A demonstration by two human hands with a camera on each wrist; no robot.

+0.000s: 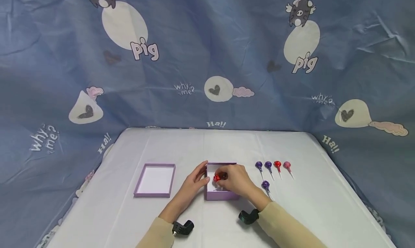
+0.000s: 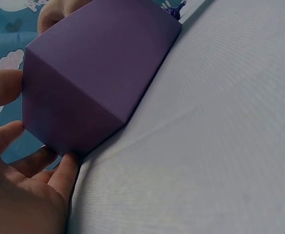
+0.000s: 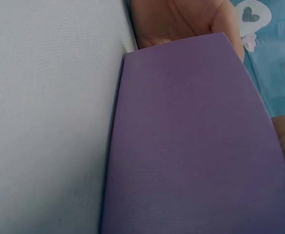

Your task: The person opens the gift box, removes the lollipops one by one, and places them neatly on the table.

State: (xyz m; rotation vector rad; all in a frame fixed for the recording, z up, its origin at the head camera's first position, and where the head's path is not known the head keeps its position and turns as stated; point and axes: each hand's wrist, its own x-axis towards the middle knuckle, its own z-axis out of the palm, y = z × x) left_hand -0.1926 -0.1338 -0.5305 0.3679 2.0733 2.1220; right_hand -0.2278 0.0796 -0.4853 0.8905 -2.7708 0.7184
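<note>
A purple box (image 1: 222,196) with a white inside stands on the white table, its top uncovered. My right hand (image 1: 239,180) reaches into it and pinches a red-wrapped lollipop (image 1: 216,178) between thumb and fingers; the stick is mostly hidden. Fingertips of my left hand (image 1: 192,186) touch the box's left side, the fingers nearly straight. In the left wrist view, that hand (image 2: 30,190) rests against the purple side wall (image 2: 69,107). The right wrist view is mostly filled by the box's outer wall (image 3: 191,136), and the lollipop is out of sight there.
To the right lie several lollipops: purple ones (image 1: 258,165), a red one (image 1: 277,164) and a pink one (image 1: 287,165) among them, with another purple one (image 1: 265,185) nearer me. A shallow purple-rimmed lid (image 1: 152,195) lies left. Behind the table hangs a blue printed cloth (image 1: 181,53).
</note>
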